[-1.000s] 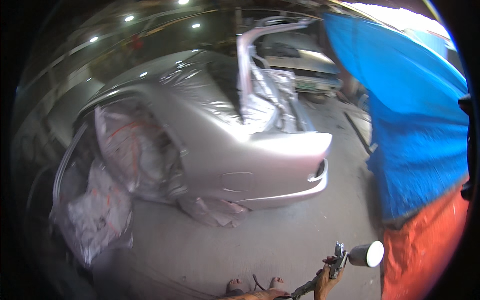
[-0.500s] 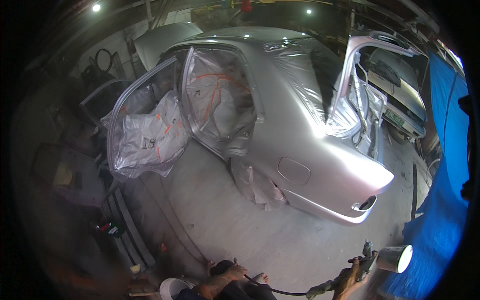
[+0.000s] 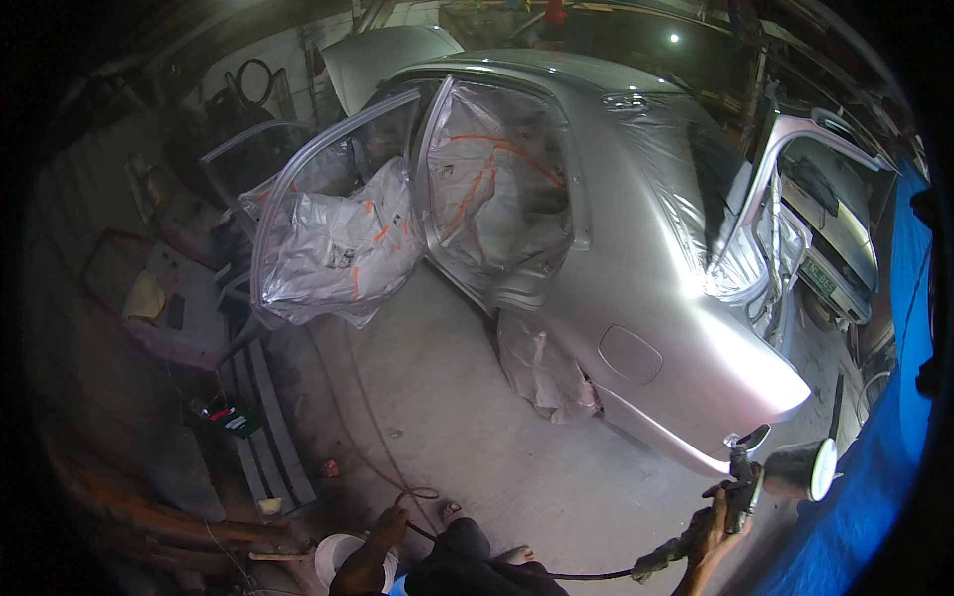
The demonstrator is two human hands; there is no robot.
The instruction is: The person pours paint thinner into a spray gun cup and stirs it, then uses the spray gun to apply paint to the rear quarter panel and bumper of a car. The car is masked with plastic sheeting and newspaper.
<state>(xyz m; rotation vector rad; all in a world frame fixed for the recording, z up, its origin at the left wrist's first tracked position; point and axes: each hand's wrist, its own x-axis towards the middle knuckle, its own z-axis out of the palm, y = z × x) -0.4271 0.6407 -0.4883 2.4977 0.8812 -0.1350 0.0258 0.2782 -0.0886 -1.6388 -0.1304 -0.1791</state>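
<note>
My right hand [image 3: 717, 521] grips a spray gun [image 3: 740, 497] with a cylindrical metal cup [image 3: 800, 467] on its side. The gun is in front of the rear bumper [image 3: 676, 442] of a silver car [image 3: 611, 169]; I cannot tell its distance. My left hand [image 3: 394, 519] is closed on a black hose [image 3: 422, 531] at the lower middle, above the floor by my bare feet. A round fuel flap [image 3: 629, 353] shows on the car's side. Plastic masking [image 3: 487, 199] covers the open doorway, the door [image 3: 343, 253] and the rear wheel [image 3: 542, 368].
Car panels [image 3: 184, 298], long metal strips [image 3: 268, 447] and a dark green item [image 3: 231, 417] lie along the left. A white bucket [image 3: 333, 551] stands by my left arm. A blue tarpaulin [image 3: 909, 288] hangs at the right, near another car [image 3: 830, 248] behind.
The view has turned left from the tarpaulins toward the car's open doors. My right hand has raised the gun, and my left hand has moved left and forward with the hose.
</note>
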